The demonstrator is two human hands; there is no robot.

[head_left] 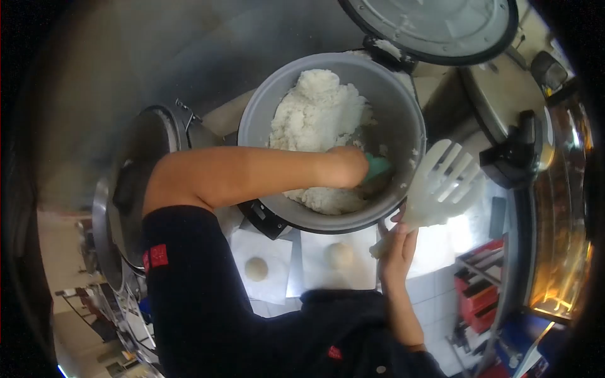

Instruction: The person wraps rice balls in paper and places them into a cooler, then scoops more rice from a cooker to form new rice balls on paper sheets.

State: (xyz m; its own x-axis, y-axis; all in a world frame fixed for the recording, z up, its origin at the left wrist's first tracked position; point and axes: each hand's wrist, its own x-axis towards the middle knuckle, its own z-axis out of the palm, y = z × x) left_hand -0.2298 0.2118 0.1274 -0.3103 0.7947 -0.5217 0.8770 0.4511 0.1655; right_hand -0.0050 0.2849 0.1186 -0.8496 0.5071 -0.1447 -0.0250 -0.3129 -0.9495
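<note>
A large grey cooker pot (249, 120) stands open, with a mound of white rice (318, 113) heaped along its left side. My left hand (348, 167) reaches down inside the pot, closed on a teal-green utensil (377, 167) that is mostly hidden behind the hand and whose exact kind I cannot tell. At the pot's lower right rim, my right hand (397, 252) is wrapped round the handle of a white slotted spatula (444, 179). Its broad slotted head points up and away, outside the pot.
The cooker's lid (441, 25) is raised at the far side. Below the pot, two white paper sheets (242, 242) each carry a round pale portion (256, 269). Another steel cooker (504, 94) stands to the right, a dark lidded one (145, 164) to the left.
</note>
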